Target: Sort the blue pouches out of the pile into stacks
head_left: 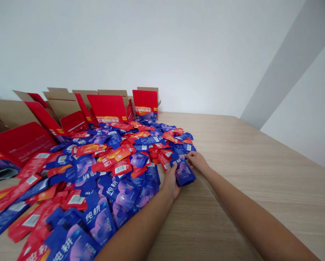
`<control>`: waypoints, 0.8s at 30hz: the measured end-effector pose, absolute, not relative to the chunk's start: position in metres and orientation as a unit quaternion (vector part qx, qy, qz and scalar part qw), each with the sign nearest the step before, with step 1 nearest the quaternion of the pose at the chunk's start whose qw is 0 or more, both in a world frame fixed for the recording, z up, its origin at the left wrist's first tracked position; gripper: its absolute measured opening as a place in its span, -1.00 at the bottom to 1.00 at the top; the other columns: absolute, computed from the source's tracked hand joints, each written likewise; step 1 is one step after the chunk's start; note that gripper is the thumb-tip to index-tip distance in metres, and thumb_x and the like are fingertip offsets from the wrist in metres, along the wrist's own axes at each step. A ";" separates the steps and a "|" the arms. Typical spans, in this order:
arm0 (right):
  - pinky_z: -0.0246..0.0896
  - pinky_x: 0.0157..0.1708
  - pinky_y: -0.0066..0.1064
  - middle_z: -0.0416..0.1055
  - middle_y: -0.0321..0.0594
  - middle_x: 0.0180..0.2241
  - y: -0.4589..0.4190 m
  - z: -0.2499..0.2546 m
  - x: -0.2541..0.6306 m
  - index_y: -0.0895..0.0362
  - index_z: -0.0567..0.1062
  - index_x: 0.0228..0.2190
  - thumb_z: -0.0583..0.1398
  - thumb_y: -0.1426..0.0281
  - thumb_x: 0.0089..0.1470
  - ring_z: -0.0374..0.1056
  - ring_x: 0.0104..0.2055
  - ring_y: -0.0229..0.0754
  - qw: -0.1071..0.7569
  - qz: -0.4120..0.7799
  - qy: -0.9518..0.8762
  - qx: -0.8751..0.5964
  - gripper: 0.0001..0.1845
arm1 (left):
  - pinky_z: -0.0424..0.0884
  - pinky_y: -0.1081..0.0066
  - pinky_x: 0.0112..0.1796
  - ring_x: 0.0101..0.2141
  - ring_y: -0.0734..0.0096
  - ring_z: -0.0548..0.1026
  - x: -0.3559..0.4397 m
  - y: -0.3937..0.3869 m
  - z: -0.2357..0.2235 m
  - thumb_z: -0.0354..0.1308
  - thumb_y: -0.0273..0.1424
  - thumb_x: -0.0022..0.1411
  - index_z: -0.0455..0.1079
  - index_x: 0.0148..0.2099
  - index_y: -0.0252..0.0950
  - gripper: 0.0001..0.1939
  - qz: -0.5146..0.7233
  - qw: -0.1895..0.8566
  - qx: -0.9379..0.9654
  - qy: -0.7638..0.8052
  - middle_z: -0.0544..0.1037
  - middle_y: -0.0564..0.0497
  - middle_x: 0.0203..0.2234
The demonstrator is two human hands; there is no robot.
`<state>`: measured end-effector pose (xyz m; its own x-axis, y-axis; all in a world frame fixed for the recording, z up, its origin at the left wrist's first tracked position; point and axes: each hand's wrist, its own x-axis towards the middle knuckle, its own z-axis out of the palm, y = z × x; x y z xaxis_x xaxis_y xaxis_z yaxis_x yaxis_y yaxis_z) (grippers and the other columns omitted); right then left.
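Note:
A big heap of flat blue and red sachets (102,170) covers the left half of a light wooden table (246,174). My left hand (170,183) grips the near edge of a blue sachet (183,171) at the heap's right fringe, thumb on top. My right hand (197,160) reaches to the far end of the same sachet, fingers curled on it and on the sachets just behind. Both forearms stretch in from the bottom of the view.
A row of open red and brown cardboard boxes (108,107) stands along the table's far left behind the heap, with one small upright box (145,105) at the row's right end. White walls rise behind the table, and a grey beam (282,61) slants at right.

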<state>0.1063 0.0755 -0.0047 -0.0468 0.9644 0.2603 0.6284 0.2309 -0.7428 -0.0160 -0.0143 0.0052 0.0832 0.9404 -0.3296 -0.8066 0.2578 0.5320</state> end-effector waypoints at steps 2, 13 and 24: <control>0.07 -0.54 -0.44 0.25 -0.33 -0.70 0.065 0.000 0.118 0.09 0.25 -0.69 0.08 0.22 0.01 0.20 -0.59 -0.25 0.389 0.215 -0.677 -0.586 -0.67 | 0.47 0.25 -0.24 -0.31 0.24 0.57 -0.015 -0.013 0.004 0.02 -0.40 0.23 0.33 -0.07 -0.31 -0.77 0.607 0.719 0.104 0.323 0.57 -0.08 -0.34; 0.32 -0.13 -0.24 0.46 0.02 -0.22 -0.034 0.014 0.107 0.23 0.40 -0.26 -0.01 0.61 0.09 0.37 -0.13 -0.06 0.241 -0.178 -0.886 -0.354 -0.76 | 0.41 0.35 -0.24 -0.34 0.30 0.52 -0.009 -0.013 -0.001 0.21 -0.17 0.06 0.37 -0.32 -0.31 -0.71 0.601 0.722 0.109 0.324 0.53 0.00 -0.49; 0.25 -0.06 -0.04 0.35 0.02 -0.10 -0.045 0.011 0.115 0.12 0.32 -0.17 0.06 0.31 0.14 0.27 -0.03 -0.02 0.440 0.084 -0.764 -0.464 -0.77 | 0.40 0.43 -0.35 -0.52 0.44 0.49 -0.014 -0.016 0.001 0.27 -0.46 -0.14 0.39 -0.31 -0.33 -0.75 0.579 0.699 0.179 0.380 0.54 0.07 -0.52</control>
